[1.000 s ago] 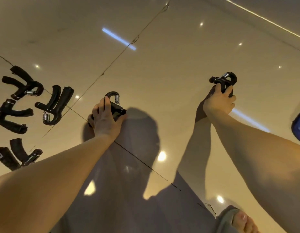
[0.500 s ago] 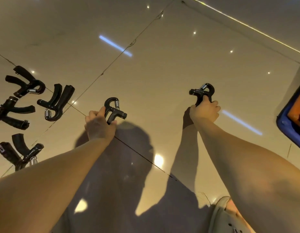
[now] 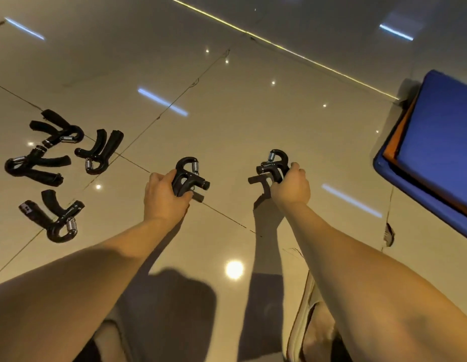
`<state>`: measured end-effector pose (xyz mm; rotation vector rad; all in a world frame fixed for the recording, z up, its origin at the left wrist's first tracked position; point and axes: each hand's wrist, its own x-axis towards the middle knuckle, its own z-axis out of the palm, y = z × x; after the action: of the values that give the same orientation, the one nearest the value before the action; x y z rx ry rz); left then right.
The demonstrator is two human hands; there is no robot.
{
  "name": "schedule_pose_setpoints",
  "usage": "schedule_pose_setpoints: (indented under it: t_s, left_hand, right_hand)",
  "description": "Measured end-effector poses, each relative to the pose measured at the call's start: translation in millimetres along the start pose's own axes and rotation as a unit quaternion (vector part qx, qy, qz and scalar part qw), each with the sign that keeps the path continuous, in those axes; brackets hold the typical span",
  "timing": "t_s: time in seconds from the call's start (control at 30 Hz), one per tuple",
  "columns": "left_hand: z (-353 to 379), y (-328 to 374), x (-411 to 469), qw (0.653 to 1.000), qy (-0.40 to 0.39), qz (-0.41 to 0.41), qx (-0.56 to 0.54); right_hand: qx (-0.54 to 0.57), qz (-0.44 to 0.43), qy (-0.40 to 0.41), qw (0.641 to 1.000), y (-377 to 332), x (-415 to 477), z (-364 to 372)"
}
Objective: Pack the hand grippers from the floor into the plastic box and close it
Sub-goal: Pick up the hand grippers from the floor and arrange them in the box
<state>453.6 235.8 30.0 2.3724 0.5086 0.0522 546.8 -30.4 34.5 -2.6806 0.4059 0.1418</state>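
Observation:
My left hand (image 3: 164, 197) grips a black hand gripper (image 3: 188, 176) with a steel spring, held above the glossy floor at centre. My right hand (image 3: 291, 189) grips a second black hand gripper (image 3: 272, 165), its loop end pointing up. Several more black hand grippers lie on the floor at the left, among them one (image 3: 101, 151) nearest my left hand and one (image 3: 57, 218) lower down. The blue plastic box (image 3: 436, 142) with an orange part along its edge sits at the right; its inside is not visible.
The floor is shiny beige tile with dark grout lines and light reflections. A light-coloured shoe (image 3: 305, 322) shows at the bottom between my forearms. A crack or chip in the tile (image 3: 389, 232) lies just left of the box.
Both hands have drawn closer together and nearer to me, each carrying its hand gripper. The view has swung right, so much more of the blue box shows.

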Motion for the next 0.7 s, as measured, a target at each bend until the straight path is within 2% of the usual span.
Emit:
schedule_pose_setpoints:
  t_s: [0.43, 0.7]
  left_hand:
    - [-107, 70, -165, 0.988, 0.044, 0.126, -0.074]
    - [-181, 126, -282, 0.964, 0.055, 0.238, -0.109]
  right_hand:
    - [0.062, -0.047, 0.133, 0.988, 27, -192, -145]
    - [0.106, -0.093, 0.207, 0.968, 45, -331, -247]
